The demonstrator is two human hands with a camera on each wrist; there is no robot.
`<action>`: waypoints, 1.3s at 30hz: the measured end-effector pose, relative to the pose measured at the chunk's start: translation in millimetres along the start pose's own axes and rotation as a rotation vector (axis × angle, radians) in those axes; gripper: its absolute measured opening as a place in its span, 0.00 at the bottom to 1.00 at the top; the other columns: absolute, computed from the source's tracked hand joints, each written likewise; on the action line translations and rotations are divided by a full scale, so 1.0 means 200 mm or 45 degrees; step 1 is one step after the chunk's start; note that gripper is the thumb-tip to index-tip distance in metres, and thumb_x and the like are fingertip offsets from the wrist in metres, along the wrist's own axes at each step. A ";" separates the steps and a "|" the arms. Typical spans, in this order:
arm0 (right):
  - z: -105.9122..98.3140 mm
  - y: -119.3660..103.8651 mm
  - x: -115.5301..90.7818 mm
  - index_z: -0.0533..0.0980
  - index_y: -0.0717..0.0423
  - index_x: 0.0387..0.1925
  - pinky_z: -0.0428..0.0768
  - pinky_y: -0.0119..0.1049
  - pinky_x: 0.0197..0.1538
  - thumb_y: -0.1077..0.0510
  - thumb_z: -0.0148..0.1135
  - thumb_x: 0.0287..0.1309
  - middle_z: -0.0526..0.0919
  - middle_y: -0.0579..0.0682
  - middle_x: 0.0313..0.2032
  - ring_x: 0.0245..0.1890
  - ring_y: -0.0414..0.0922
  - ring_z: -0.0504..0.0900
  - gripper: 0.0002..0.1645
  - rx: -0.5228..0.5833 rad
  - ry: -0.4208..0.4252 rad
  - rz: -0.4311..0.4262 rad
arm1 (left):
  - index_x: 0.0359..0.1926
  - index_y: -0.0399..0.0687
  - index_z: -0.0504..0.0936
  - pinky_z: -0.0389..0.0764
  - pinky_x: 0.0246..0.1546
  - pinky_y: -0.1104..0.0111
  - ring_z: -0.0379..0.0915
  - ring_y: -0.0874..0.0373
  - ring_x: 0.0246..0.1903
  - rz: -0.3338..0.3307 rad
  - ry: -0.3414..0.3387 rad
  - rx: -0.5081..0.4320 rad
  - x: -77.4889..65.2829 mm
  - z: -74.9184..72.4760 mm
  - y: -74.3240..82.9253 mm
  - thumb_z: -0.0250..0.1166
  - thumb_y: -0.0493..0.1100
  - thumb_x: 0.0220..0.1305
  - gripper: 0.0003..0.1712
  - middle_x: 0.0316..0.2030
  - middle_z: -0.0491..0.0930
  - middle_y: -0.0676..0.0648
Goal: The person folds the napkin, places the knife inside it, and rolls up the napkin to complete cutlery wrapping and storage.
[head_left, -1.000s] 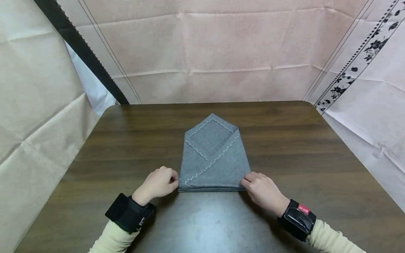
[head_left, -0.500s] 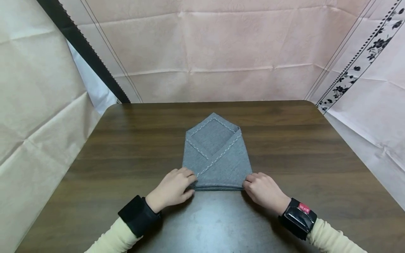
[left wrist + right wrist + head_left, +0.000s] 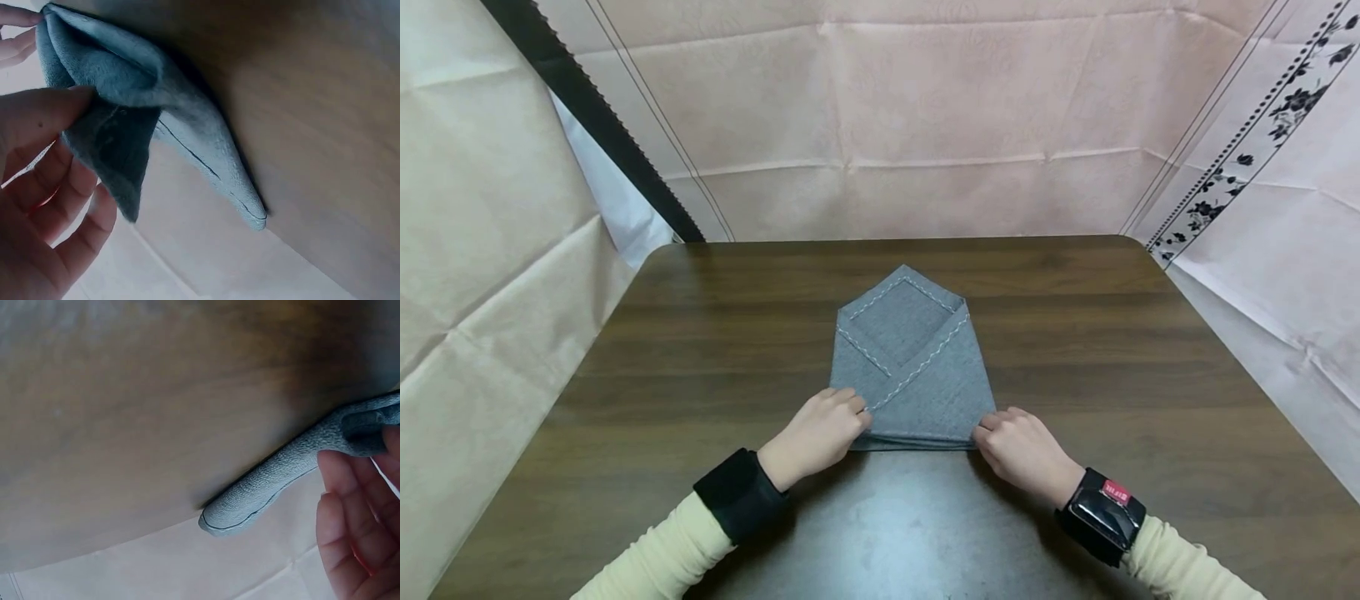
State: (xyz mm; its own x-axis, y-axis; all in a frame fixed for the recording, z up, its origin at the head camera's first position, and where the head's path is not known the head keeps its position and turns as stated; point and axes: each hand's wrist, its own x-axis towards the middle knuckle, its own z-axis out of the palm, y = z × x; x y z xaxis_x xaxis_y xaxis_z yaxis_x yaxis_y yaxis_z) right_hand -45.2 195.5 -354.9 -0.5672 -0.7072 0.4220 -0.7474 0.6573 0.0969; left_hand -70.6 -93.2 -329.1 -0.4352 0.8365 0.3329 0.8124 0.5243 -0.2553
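Note:
A folded grey-blue cloth napkin point(image 3: 917, 358) with white zigzag stitching lies on the wooden table, its pointed end facing away. At its near left corner, my left hand point(image 3: 820, 433) pinches the upper layer. In the left wrist view, that layer of the napkin point(image 3: 125, 131) is raised between thumb and fingers, with a loose tip hanging down. My right hand point(image 3: 1022, 450) pinches the near right corner. The right wrist view shows fingers of the right hand point(image 3: 359, 519) against the folded edge of the napkin point(image 3: 269, 481); its thumb is mostly out of frame.
The brown wooden table point(image 3: 1075, 333) has rounded far corners. Pale creased sheets point(image 3: 940, 108) hang behind it and at both sides, one with a black floral strip point(image 3: 1213, 196). Black bands point(image 3: 741, 496) circle both wrists over light sleeves.
My left hand has moved right from the napkin's left edge onto its near left corner and now lifts the upper layer slightly. The right hand has stayed almost still.

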 end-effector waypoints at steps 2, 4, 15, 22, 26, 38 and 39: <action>0.00 0.00 0.00 0.74 0.54 0.16 0.63 0.31 0.21 0.66 0.64 0.41 0.71 0.44 0.16 0.17 0.40 0.70 0.08 -0.024 -0.007 -0.014 | 0.19 0.51 0.79 0.64 0.22 0.72 0.65 0.59 0.23 0.007 0.011 0.049 0.00 0.00 0.00 0.67 0.30 0.43 0.11 0.19 0.70 0.52; -0.01 -0.01 0.00 0.74 0.54 0.15 0.62 0.30 0.21 0.66 0.63 0.41 0.71 0.44 0.17 0.17 0.39 0.69 0.08 -0.057 -0.020 -0.035 | 0.18 0.51 0.80 0.62 0.21 0.72 0.65 0.59 0.23 0.022 0.001 0.086 -0.01 0.00 0.00 0.67 0.29 0.42 0.11 0.19 0.70 0.52; -0.01 -0.02 -0.02 0.77 0.59 0.20 0.64 0.33 0.24 0.66 0.57 0.35 0.73 0.51 0.26 0.26 0.46 0.71 0.04 -0.241 -0.051 -0.185 | 0.14 0.49 0.79 0.70 0.17 0.72 0.67 0.59 0.21 0.010 -0.178 0.158 -0.07 0.00 0.10 0.67 0.31 0.42 0.10 0.20 0.70 0.49; 0.00 -0.06 0.01 0.77 0.61 0.19 0.68 0.34 0.25 0.66 0.59 0.36 0.77 0.55 0.28 0.26 0.47 0.75 0.02 -0.380 -0.089 -0.244 | 0.08 0.53 0.76 0.66 0.13 0.73 0.63 0.63 0.14 0.063 -0.127 0.376 -0.02 0.04 0.16 0.65 0.34 0.47 0.17 0.13 0.69 0.51; 0.01 -0.08 0.04 0.74 0.59 0.15 0.65 0.32 0.22 0.69 0.52 0.43 0.74 0.52 0.21 0.20 0.44 0.71 0.09 -0.480 -0.099 -0.293 | 0.05 0.54 0.71 0.55 0.11 0.73 0.52 0.68 0.14 0.068 -0.169 0.303 0.01 0.05 0.17 0.64 0.31 0.44 0.20 0.09 0.64 0.55; 0.01 -0.08 0.06 0.72 0.58 0.14 0.66 0.32 0.18 0.73 0.51 0.40 0.67 0.48 0.15 0.17 0.42 0.69 0.10 -0.436 -0.107 -0.249 | 0.06 0.53 0.70 0.57 0.08 0.74 0.54 0.70 0.15 0.011 -0.132 0.288 0.04 0.08 0.18 0.64 0.31 0.43 0.19 0.10 0.65 0.57; 0.01 -0.08 0.06 0.71 0.58 0.14 0.66 0.32 0.17 0.72 0.54 0.36 0.67 0.48 0.15 0.16 0.42 0.69 0.08 -0.397 -0.101 -0.227 | 0.07 0.52 0.71 0.61 0.08 0.74 0.58 0.69 0.14 0.005 -0.129 0.273 0.04 0.08 0.17 0.64 0.31 0.42 0.18 0.11 0.66 0.56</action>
State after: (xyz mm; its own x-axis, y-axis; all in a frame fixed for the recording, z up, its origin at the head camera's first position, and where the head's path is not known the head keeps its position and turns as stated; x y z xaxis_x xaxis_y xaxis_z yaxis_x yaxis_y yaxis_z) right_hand -41.5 176.6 -353.8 -0.4716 -0.8278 0.3037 -0.7024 0.5609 0.4382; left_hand -52.3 -65.3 -349.0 -0.4777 0.8448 0.2413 0.7178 0.5336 -0.4472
